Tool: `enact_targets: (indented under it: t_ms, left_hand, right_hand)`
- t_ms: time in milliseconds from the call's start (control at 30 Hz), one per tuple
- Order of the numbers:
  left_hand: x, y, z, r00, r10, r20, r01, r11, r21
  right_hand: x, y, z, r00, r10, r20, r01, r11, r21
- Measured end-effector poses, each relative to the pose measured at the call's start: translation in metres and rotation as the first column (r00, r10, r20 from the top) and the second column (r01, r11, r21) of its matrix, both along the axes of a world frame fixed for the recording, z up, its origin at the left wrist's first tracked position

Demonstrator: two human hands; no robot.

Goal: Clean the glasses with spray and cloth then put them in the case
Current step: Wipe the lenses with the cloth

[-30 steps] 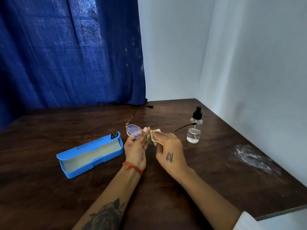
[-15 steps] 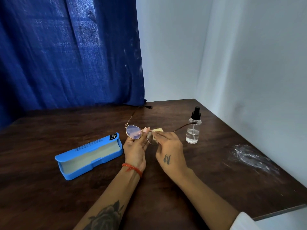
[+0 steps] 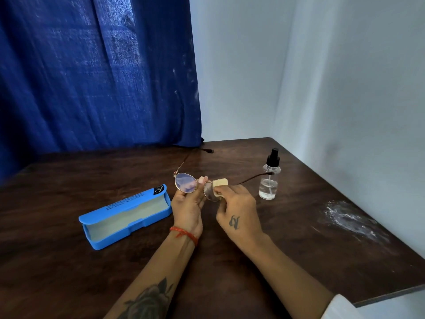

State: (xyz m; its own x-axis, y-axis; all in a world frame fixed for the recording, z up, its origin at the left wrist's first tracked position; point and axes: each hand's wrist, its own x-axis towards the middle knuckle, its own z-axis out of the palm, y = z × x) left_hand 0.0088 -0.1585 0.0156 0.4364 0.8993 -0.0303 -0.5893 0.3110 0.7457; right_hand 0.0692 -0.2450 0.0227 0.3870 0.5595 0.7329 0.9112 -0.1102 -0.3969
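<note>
Not much has shifted since a second ago, honestly: the cloth (image 3: 220, 182) now pokes up a bit more above the right hand (image 3: 239, 211), with its little zigzag edge showing, and both hands sit in pretty much the same spot. Right hand has its fingers curled in, pinching the cream cloth against the right-side lens of the glasses (image 3: 197, 186), so that lens is mostly sandwiched in the cloth and only its lower rim peeks out. There's a small tattoo on the back of that hand. Left hand (image 3: 187, 209) is holding the glasses up off the surface (image 3: 57, 272), fingers wrapped under the left lens and around the bridge, one fingertip sticking up between the two lenses; the left lens is fully in view and has a purplish sheen. It has a red thread around the wrist (image 3: 184, 234) and a big dark tattoo further down the forearm. Both temples of the glasses are unfolded, one running off toward the curtain (image 3: 92, 77) at the back, the other reaching right so it crosses in front of the spray bottle (image 3: 269, 178). That bottle stands upright just right of the hands, clear with a black pump top and a bit of liquid in the bottom. Off to the left, near the left hand but not touching it, the blue case (image 3: 125, 216) lies open with its pale lining showing. Dark wood surface, with a whitish powdery smear (image 3: 351, 221) out near the right edge, and pale walls behind.
</note>
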Motion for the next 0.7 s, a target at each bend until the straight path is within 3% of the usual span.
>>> enact_targets:
  t_ms: [100, 333, 433, 567, 700]
  left_hand:
    - [0.0010, -0.0016, -0.0007, 1.000, -0.011, -0.010, 0.011, 0.999, 0.041]
    - [-0.0010, -0.0010, -0.0015, 1.000, 0.008, -0.011, -0.007, 0.999, 0.044]
    - [-0.0018, 0.0012, -0.0012, 1.000, 0.016, -0.008, -0.016, 1.000, 0.021]
    - [0.0002, -0.0003, -0.0001, 1.000, 0.012, -0.004, -0.012, 0.999, 0.033]
    - [0.0018, -0.0028, -0.0001, 1.000, 0.008, -0.010, -0.007, 0.998, 0.068]
  right_hand:
    - [-0.0012, 0.0038, -0.0001, 1.000, 0.018, -0.013, -0.018, 1.000, 0.023]
    - [0.0008, 0.0029, 0.0015, 0.913, 0.267, -0.310, -0.228, 0.961, 0.158]
    - [0.0012, 0.0003, -0.0008, 0.936, 0.228, -0.269, -0.205, 0.973, 0.110]
    - [0.0018, -0.0005, -0.0010, 0.998, 0.018, -0.060, -0.017, 1.000, 0.023]
    - [-0.0005, 0.0018, -0.0026, 1.000, 0.009, 0.011, -0.009, 1.000, -0.012]
